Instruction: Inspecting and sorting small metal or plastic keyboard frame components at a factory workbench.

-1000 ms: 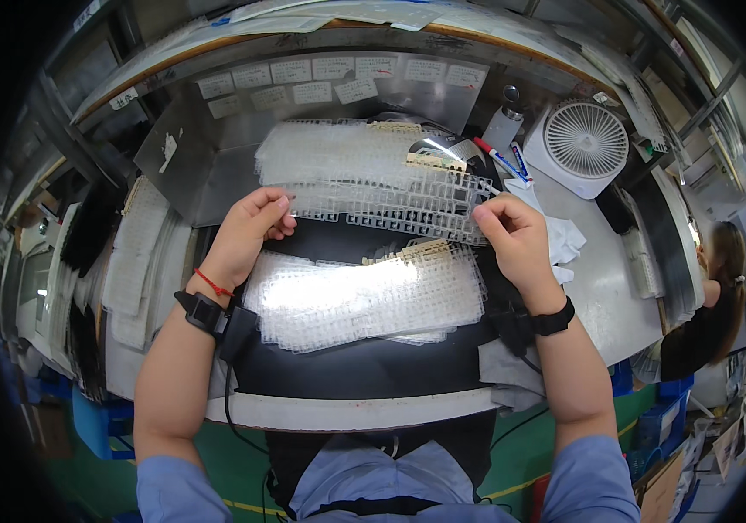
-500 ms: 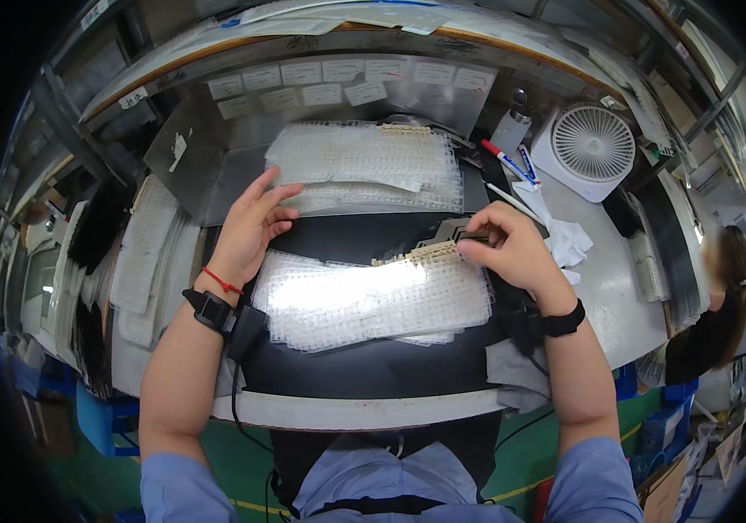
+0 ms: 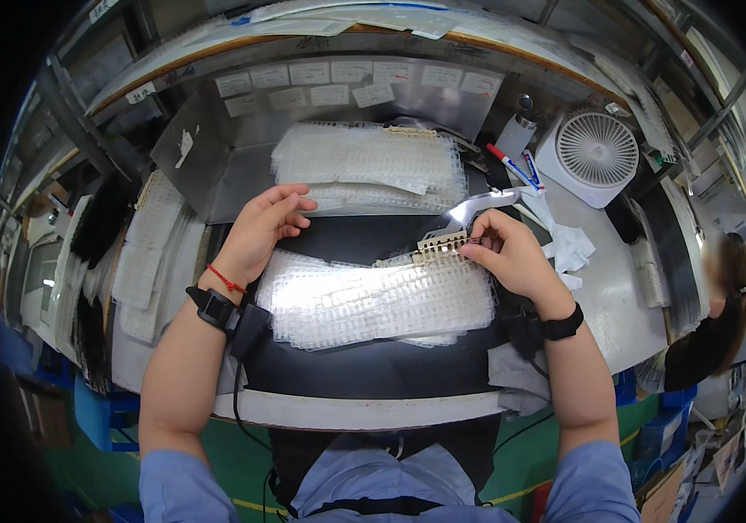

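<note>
A beige strip with a row of small notches (image 3: 441, 247) rises at the upper edge of the near stack of translucent gridded sheets (image 3: 373, 305). My right hand (image 3: 512, 257) pinches its right end between thumb and fingers. My left hand (image 3: 261, 228) holds nothing; its fingers are apart and loosely bent over the black mat (image 3: 347, 234), just above the stack's upper left corner. Light glares off the middle of the near stack. Beyond the mat lies a second stack of similar sheets (image 3: 364, 161), with another beige strip at its upper edge.
A white fan (image 3: 597, 152), a bottle (image 3: 517, 126), a red pen (image 3: 508, 161) and a crumpled white tissue (image 3: 572, 248) are at the right. A shiny metal piece (image 3: 482, 205) lies behind my right hand. More sheets (image 3: 142, 257) are stacked left. Someone (image 3: 713, 331) sits far right.
The beige strip in my right hand has tilted up, showing its notched face. My left hand has moved slightly right, its fingers closer together. The shiny metal piece now catches light.
</note>
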